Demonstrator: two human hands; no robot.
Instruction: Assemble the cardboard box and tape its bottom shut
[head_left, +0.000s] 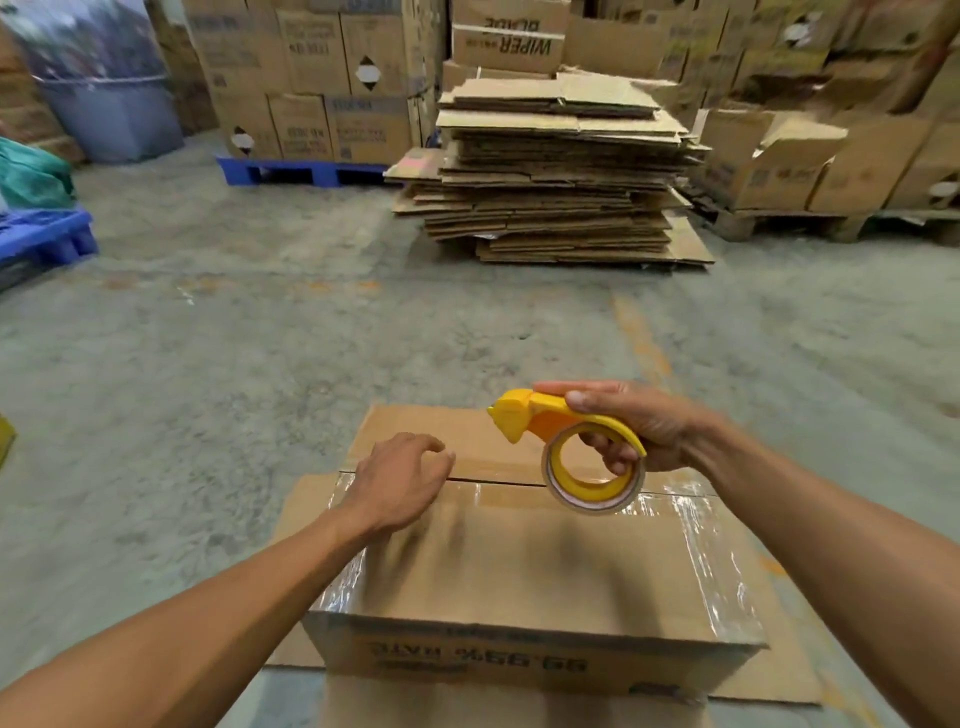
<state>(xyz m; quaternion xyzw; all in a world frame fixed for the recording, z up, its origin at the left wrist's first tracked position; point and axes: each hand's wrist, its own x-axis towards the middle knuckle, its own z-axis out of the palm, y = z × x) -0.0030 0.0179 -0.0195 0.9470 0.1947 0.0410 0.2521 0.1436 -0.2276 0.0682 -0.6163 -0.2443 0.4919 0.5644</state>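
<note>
A brown cardboard box (524, 571) stands upside down on the floor in front of me, its bottom flaps folded shut and facing up. Clear tape shines along the centre seam and down both short edges. My right hand (639, 426) grips a yellow tape dispenser (566, 447) with a roll of clear tape, held just above the seam near the box's right half. My left hand (400, 478) hovers over the left end of the seam with its fingers loosely curled, holding nothing.
A tall stack of flattened cartons (561, 171) lies on the concrete floor straight ahead. Stacked boxes on a blue pallet (301, 171) stand at the back left, more boxes on a wooden pallet (789, 221) at the right. Another blue pallet (47, 239) sits far left.
</note>
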